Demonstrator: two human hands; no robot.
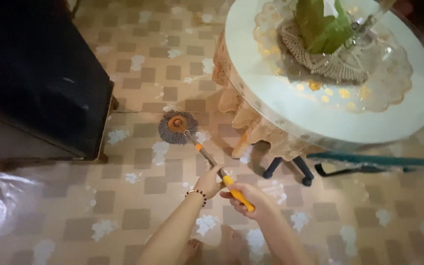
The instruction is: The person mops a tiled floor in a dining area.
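Dark cabinet [35, 73] at far left. The round mop head [177, 127] is pressed flat on the patterned floor [123, 196] beside it, left of the round table [290, 108]. Left hand [208, 182] grips the mop handle [212, 164]; right hand [245, 196] clasps its orange end. Floor looks mostly dry, much left.
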